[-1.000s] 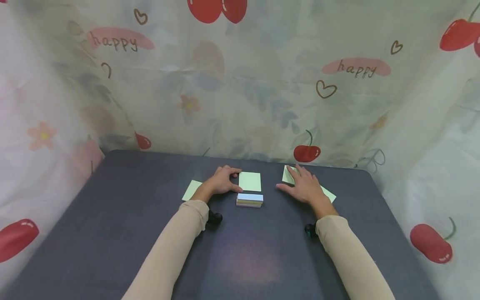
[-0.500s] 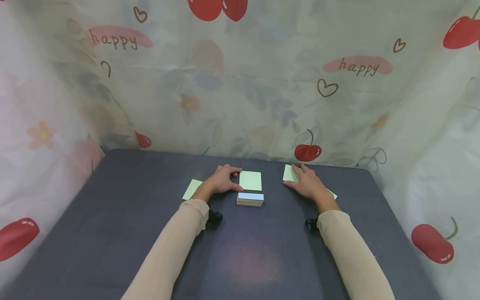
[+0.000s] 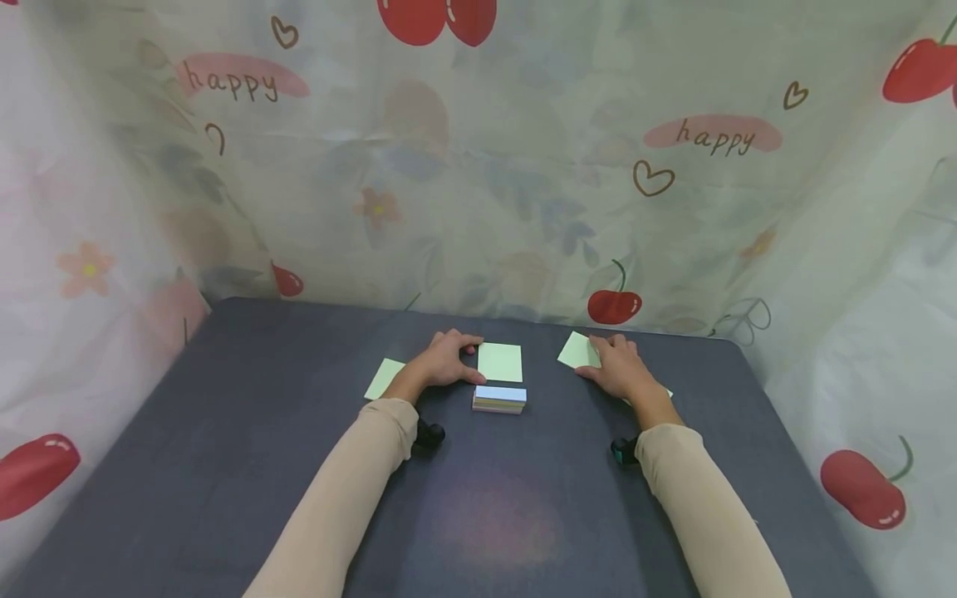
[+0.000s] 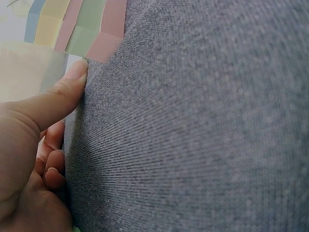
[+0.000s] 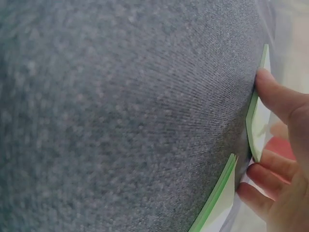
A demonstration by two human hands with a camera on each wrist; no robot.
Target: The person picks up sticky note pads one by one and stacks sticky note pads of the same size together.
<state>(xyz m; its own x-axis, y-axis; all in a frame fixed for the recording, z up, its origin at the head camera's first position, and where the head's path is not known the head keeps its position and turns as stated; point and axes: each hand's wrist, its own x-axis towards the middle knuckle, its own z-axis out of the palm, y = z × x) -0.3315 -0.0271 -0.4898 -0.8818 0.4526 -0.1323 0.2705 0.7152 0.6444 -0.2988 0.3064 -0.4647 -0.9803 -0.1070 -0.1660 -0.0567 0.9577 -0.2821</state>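
Observation:
In the head view a pale green sticky note pad lies flat near the far side of the table. My left hand holds its left end, thumb at the near corner and index finger at the far one. Just in front of it stands a layered stack of sticky note pads, its coloured edges showing in the left wrist view. Further right, my right hand grips another pale green sticky note pad, which sits turned at an angle. The right wrist view shows the thumb on one edge and fingers at the other.
A third green pad lies partly behind the left wrist, and a fourth lies beneath the right wrist. The dark grey table is bordered by a hanging printed cloth. Both wrists wear small black devices.
My right thumb has drawn in from the left to the right pad's near edge, and the fingers have shifted right. That pad has turned at an angle. My left hand stays put.

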